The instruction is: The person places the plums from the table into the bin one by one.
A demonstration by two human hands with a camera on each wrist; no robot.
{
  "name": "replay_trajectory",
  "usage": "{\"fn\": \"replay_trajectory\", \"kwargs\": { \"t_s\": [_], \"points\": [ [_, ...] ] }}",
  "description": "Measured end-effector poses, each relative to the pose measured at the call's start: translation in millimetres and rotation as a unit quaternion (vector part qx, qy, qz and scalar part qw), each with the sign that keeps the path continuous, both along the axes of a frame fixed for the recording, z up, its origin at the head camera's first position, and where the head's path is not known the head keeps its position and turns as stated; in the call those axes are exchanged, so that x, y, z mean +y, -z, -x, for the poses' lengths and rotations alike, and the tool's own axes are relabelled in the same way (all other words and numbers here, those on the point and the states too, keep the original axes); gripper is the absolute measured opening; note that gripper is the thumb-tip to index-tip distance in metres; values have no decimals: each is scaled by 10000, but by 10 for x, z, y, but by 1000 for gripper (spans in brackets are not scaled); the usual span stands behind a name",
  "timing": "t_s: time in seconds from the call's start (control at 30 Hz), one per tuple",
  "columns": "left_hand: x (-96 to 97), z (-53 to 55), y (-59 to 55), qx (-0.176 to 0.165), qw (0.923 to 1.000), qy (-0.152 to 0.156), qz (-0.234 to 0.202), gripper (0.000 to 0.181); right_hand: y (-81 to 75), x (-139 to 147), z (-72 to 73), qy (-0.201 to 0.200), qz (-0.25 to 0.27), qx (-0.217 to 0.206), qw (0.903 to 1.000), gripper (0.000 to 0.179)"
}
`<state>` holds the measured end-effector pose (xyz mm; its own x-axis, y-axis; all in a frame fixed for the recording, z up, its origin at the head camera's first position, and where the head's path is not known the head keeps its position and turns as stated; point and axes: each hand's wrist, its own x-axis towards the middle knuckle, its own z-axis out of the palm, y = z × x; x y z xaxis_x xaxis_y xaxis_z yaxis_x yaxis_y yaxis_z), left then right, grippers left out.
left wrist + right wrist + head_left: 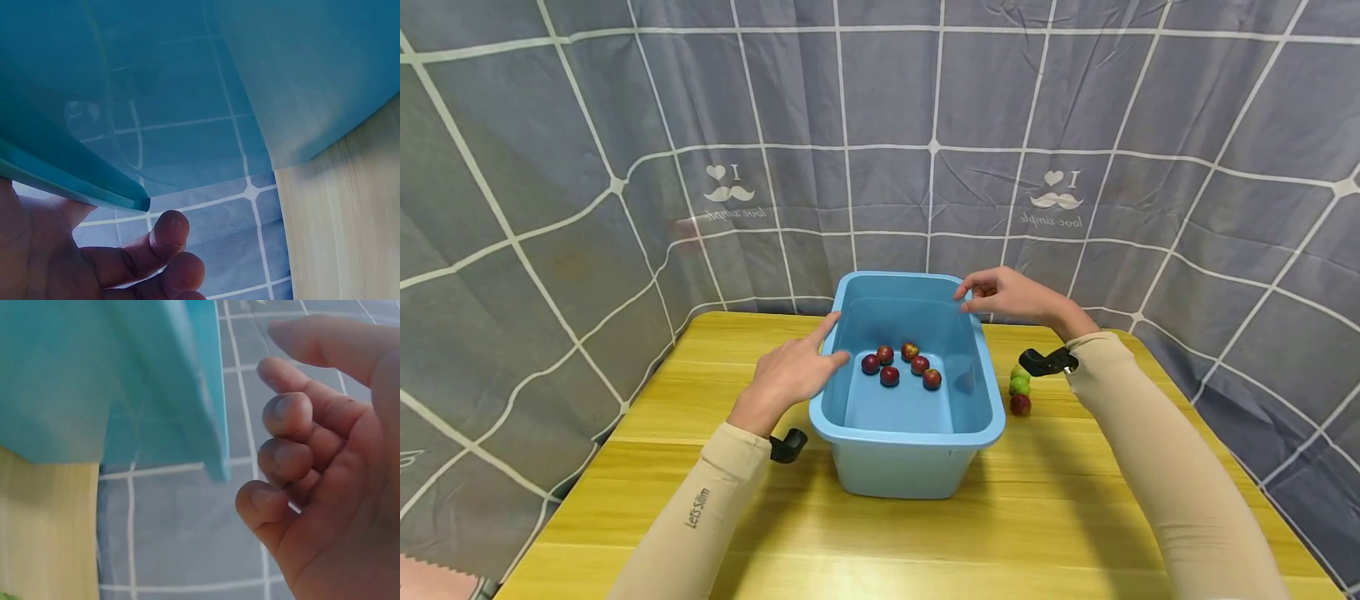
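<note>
A light-blue plastic basin (pixel 904 467) stands on the table, with several small red apple-like fruits (pixel 890 376) on its floor. My left hand (pixel 793 367) rests at the basin's left rim, index finger along the edge and thumb reaching over it. From the left wrist view, the loosely bent fingertips (pixel 170 236) hang below the rim, outside the wall. By the far right corner of the basin, my right hand (pixel 1011 296) is raised with nothing in it. A gap shows between its loosely curled fingers (pixel 284 456) and the basin wall (pixel 150 381).
Right of the basin, green round fruits (pixel 1019 385) and a dark red one (pixel 1020 405) lie in a row on the wooden table (pixel 760 533), partly behind the right wrist's black band (pixel 1048 362). A grey curtain with white grid lines (pixel 880 108) hangs around the table.
</note>
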<state>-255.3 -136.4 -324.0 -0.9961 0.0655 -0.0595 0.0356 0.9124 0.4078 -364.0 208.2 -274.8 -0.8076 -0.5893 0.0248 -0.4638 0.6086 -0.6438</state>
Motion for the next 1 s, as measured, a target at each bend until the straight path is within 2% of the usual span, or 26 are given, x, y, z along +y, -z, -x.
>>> {"fn": "replay_trajectory", "kwargs": {
  "t_s": [0.17, 0.3, 0.43, 0.67, 1.0],
  "points": [
    [-5, -6, 6, 15, 10000, -2, -27, 72, 124, 252, -42, 535, 553, -145, 9969, 30],
    [-11, -8, 7, 21, 10000, 13, -48, 72, 219, 412, -102, 792, 1018, -306, 9912, 29],
    [-18, -3, 13, 19, 10000, 22, -60, 72, 341, 556, -134, 929, 1355, -404, 9856, 31],
    [-19, -9, 4, 31, 9999, 39, -104, 73, 569, 768, -141, 1099, 1547, -567, 9802, 35],
    [-18, -10, 2, 11, 9999, 23, -118, 72, 928, 975, -141, 1309, 2224, -896, 9620, 32]
  ]
}}
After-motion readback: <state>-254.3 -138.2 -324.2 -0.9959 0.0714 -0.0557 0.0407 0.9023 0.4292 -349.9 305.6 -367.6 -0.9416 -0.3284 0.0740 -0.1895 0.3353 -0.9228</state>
